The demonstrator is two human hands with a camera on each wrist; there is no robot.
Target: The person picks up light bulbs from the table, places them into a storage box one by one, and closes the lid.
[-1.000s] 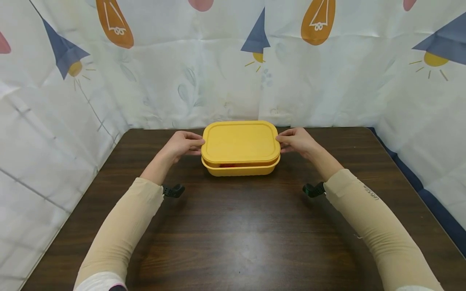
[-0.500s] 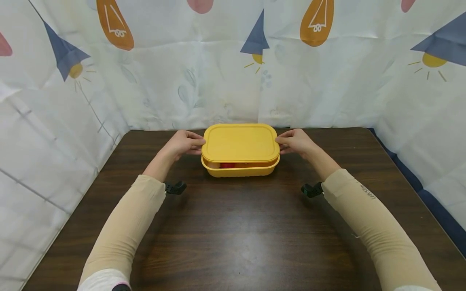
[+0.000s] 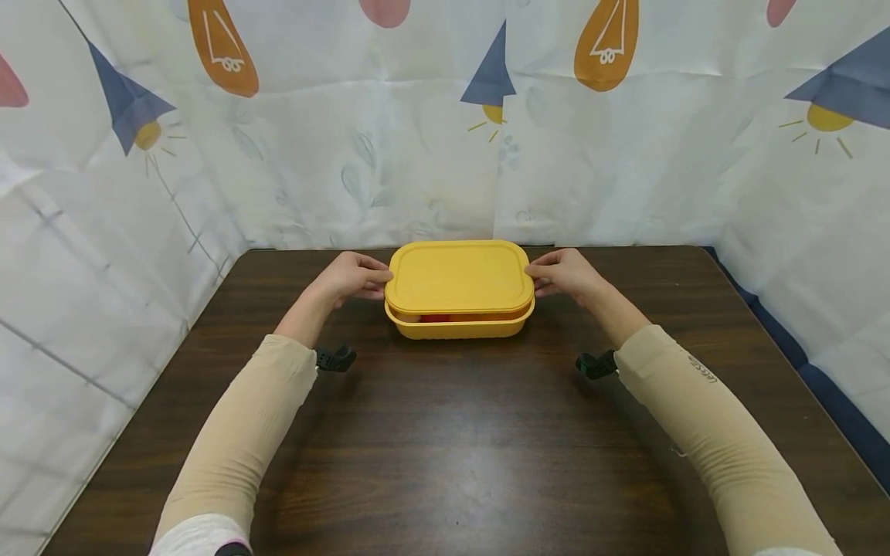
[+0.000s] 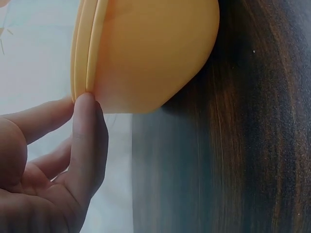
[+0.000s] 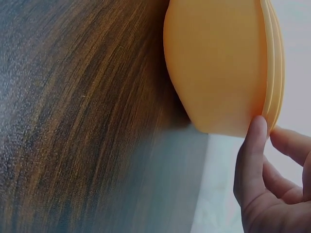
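Note:
A yellow rectangular lid lies over a matching yellow box near the back of the table. Along the front a narrow gap parts lid from box, and a bit of something red shows inside; most of the contents are hidden. My left hand pinches the left end at the rim, thumb and forefinger meeting there in the left wrist view. On the opposite end, my right hand pinches the rim likewise, its thumb pressed against the edge in the right wrist view.
The dark wooden table stretches from the box toward me. Behind it hangs a white patterned cloth, close to the table's back edge, and more cloth covers both sides. A dark blue strip runs along the right edge.
The front gap under the lid has widened slightly since a second ago, and more of the red thing shows. Both hands keep their grip on the ends, nearly in place.

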